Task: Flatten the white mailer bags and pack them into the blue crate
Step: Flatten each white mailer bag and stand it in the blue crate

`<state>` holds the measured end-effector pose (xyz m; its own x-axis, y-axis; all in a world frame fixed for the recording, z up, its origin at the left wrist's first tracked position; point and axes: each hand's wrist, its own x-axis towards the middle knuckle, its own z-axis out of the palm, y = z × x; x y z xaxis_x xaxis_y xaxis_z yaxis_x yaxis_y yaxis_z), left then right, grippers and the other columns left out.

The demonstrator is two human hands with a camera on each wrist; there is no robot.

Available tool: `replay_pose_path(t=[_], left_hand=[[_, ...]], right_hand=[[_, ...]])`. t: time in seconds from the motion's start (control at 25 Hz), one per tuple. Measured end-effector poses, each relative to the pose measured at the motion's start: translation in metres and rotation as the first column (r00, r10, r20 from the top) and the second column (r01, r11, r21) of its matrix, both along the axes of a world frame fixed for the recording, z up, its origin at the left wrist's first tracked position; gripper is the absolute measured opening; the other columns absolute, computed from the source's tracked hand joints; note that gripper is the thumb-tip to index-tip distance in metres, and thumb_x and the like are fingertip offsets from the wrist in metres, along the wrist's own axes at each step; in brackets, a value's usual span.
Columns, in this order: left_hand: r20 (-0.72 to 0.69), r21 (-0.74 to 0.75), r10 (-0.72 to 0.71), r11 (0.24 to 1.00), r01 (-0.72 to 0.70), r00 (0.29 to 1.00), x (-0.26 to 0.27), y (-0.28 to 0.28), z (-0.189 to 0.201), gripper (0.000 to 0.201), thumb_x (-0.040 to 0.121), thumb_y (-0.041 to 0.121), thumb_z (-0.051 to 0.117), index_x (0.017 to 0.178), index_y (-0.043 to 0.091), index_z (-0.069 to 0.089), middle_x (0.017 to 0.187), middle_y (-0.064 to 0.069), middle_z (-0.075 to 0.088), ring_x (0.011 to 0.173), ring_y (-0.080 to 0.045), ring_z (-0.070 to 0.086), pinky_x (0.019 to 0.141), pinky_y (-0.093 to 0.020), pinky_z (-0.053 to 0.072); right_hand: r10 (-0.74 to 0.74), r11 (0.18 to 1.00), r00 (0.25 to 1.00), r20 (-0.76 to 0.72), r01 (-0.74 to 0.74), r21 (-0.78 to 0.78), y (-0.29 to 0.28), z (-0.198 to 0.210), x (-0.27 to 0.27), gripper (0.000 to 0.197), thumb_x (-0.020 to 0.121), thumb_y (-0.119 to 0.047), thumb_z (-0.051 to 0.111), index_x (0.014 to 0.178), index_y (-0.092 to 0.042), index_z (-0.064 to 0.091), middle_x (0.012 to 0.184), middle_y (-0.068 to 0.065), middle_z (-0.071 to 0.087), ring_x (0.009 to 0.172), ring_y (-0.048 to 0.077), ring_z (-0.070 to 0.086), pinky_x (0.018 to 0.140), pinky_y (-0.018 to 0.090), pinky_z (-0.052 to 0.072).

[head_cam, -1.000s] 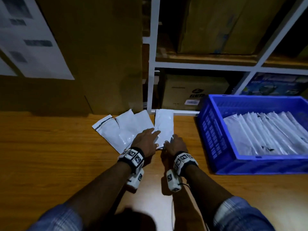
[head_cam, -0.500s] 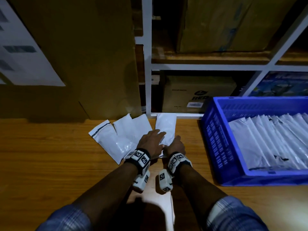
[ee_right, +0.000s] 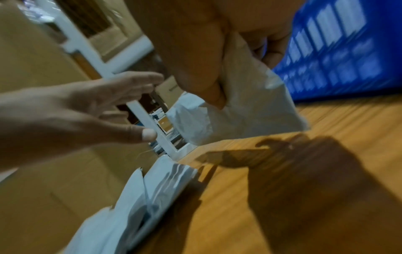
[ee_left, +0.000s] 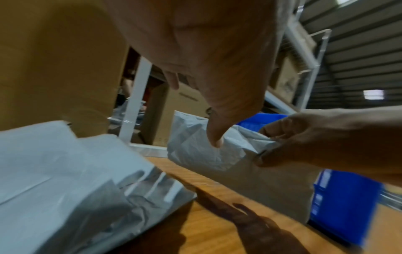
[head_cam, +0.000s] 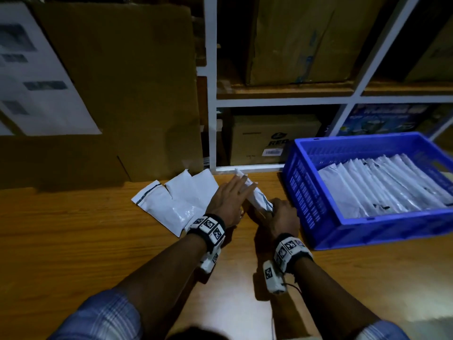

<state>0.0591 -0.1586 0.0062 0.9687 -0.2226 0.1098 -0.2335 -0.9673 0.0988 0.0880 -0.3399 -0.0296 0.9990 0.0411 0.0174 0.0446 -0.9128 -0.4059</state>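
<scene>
Fan of flat white plastic mailer bags, lying at the rear edge of the wooden bench. Left hand, fingers straight, rests against one lifted white mailer bag; right hand pinches its near end. Blue slatted plastic crate just right, holding a row of bags; bare bench in front.

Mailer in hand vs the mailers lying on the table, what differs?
The held mailer is lifted off the table, tilted and crumpled, pinched by the right hand; the table mailers lie flat, fanned and overlapping, gripped by neither hand. The left hand touches only the held one. Both are white plastic.
</scene>
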Motion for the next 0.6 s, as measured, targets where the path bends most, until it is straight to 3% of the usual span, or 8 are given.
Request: replay_pose_path(t=[0.08,0.2,0.36,0.48,0.6], left_hand=[[-0.003,0.078,-0.061,0.995,0.061,0.998,-0.014,-0.006,0.000,0.104,0.081,0.023,0.076,0.158,0.033,0.006,0.168,-0.004,0.002,0.154,-0.027,-0.002,0.123,-0.046,0.009],[-0.042,0.169,-0.104,0.980,0.109,0.994,-0.037,-0.018,-0.008,0.106,0.080,0.025,0.074,0.158,0.036,0.002,0.168,-0.002,-0.001,0.154,-0.026,-0.003,0.122,-0.053,0.003],[-0.194,0.221,-0.158,0.955,0.200,0.968,-0.080,-0.029,-0.018,0.081,0.088,0.029,0.064,0.157,0.029,0.022,0.167,-0.002,0.015,0.154,-0.024,0.006,0.123,-0.048,0.000],[-0.224,0.216,-0.129,0.960,0.178,0.966,-0.121,-0.032,-0.026,0.068,0.093,0.034,0.058,0.155,0.024,0.032,0.162,-0.004,0.029,0.152,-0.028,0.015,0.123,-0.046,0.004],[-0.233,0.123,-0.035,0.990,0.065,0.972,-0.163,-0.037,-0.049,0.068,0.097,0.027,0.052,0.158,0.025,0.022,0.167,-0.003,0.012,0.154,-0.027,0.006,0.124,-0.047,0.004]], right_hand=[[0.022,0.997,0.997,0.075,-0.017,-0.070,-0.015,0.010,-0.039,0.033,0.083,-0.027,0.066,0.116,-0.028,0.061,0.121,0.002,0.060,0.102,0.029,0.055,0.081,0.042,0.049],[0.097,0.991,0.980,0.174,-0.079,-0.103,-0.030,0.014,-0.091,0.036,0.082,-0.022,0.069,0.117,-0.026,0.061,0.123,0.002,0.060,0.101,0.031,0.052,0.075,0.038,0.039],[0.224,0.970,0.959,0.172,-0.204,-0.129,-0.041,0.000,-0.147,0.038,0.078,-0.022,0.073,0.111,-0.031,0.056,0.116,-0.005,0.063,0.098,0.027,0.054,0.071,0.036,0.036],[0.296,0.951,0.952,0.081,-0.286,-0.119,-0.045,-0.014,-0.174,0.055,0.072,-0.015,0.074,0.116,-0.031,0.047,0.121,0.001,0.065,0.106,0.031,0.060,0.074,0.043,0.044],[0.409,0.893,0.907,-0.102,-0.420,-0.158,-0.052,-0.027,-0.188,0.078,0.075,-0.028,0.067,0.144,-0.039,0.031,0.147,0.000,0.049,0.128,0.031,0.052,0.086,0.049,0.046]])
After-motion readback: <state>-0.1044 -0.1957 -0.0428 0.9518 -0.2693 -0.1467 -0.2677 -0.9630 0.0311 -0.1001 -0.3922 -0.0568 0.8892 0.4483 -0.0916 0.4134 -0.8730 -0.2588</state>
